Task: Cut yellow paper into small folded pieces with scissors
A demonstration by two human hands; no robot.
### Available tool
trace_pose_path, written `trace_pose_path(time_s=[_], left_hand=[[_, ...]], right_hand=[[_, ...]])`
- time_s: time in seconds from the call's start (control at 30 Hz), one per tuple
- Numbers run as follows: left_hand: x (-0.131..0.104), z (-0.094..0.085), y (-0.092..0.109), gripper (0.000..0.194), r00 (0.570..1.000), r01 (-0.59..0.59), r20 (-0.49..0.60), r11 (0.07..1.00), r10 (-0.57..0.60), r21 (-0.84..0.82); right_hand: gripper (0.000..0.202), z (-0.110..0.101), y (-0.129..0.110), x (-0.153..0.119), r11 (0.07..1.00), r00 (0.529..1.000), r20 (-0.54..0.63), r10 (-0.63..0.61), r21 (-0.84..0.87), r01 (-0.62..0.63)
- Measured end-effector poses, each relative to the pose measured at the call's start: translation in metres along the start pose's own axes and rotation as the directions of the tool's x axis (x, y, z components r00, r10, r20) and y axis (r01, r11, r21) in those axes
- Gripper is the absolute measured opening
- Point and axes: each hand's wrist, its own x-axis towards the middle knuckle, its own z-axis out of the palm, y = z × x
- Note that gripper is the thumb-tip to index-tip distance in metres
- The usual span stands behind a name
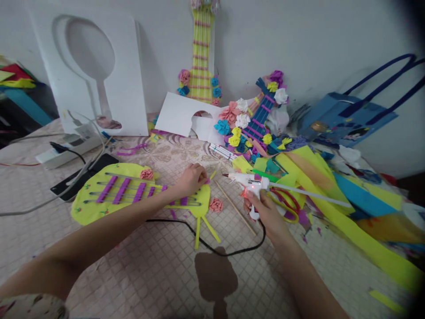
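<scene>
My right hand (262, 206) grips a white glue gun (254, 184), its nozzle pointing left and a long glue stick (308, 195) out of its back. A red light glows on its side. My left hand (192, 179) is closed over the narrow end of a yellow paper guitar (116, 173), beside a short yellow strip (213, 174); what its fingertips pinch is hidden. Purple bars (121, 190) and dark strings cross the guitar, and a pink paper flower (146, 173) sits on its upper edge. Two yellow strips (198, 232) stick out below.
Another pink flower (216, 205) and a thin wooden stick (235, 208) lie between my hands. Red-and-yellow scissors (288, 204) and yellow paper (332, 217) lie right. A black cord (186, 223) crosses the front. Behind are a power strip (71, 148), white cut-out board (129, 79), decorated guitars (202, 62) and blue bag (345, 115).
</scene>
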Motion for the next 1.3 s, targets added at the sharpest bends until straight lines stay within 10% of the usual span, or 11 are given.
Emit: trace_pose_path(time_s=[0.37,0.57,0.77,1.3], left_hand=[[-0.001,-0.002,0.002,0.005,1.0,0.007,0.007,1.0,-0.007,0.012],[-0.001,-0.003,0.002,0.005,1.0,0.012,0.005,1.0,-0.012,0.015],[0.0,-0.003,0.003,0.004,1.0,0.015,0.016,1.0,-0.015,0.016],[0.0,-0.003,0.003,0.005,1.0,0.005,0.024,1.0,-0.005,0.008]], right_hand=[[0.025,0.017,-0.014,0.006,0.967,0.998,0.057,-0.014,0.256,-0.001],[0.031,0.012,-0.004,0.02,0.973,0.994,-0.021,-0.11,-0.204,0.103],[0.028,0.009,0.007,0.026,0.579,0.916,0.019,-0.401,-0.77,0.27],[0.04,0.001,-0.001,0.009,0.595,0.902,0.099,-0.42,-0.721,0.356]])
